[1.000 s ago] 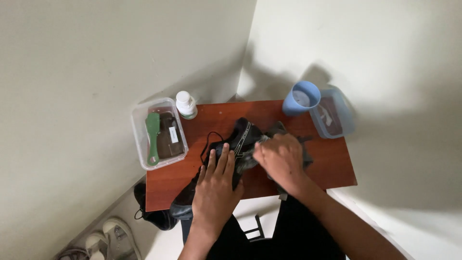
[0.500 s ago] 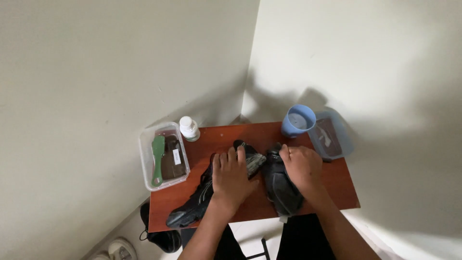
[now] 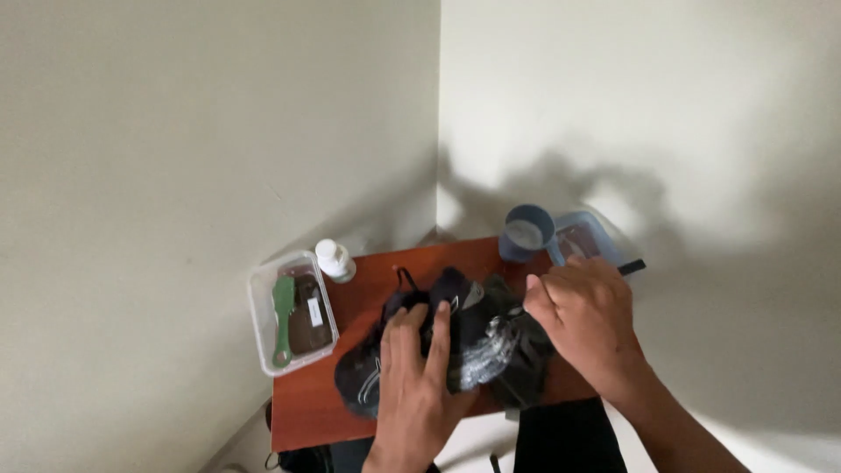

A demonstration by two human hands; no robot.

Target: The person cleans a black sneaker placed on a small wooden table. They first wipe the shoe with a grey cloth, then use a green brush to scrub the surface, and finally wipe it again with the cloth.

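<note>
A black sports shoe with grey trim lies across a small reddish-brown table. My left hand lies flat on it, fingers spread over its middle. A second black shoe sits to the right, partly under my right hand, whose bent fingers grip its upper edge near the laces. The two shoes touch in the middle.
A clear plastic box with a green-handled brush stands at the table's left end. A white bottle is behind it. A blue mug and a blue container sit at the back right. Walls meet in a corner behind.
The camera view has tilted upward, so the table sits lower in view. My right hand has shifted up onto the right shoe's top. My left hand still rests on the left shoe.
</note>
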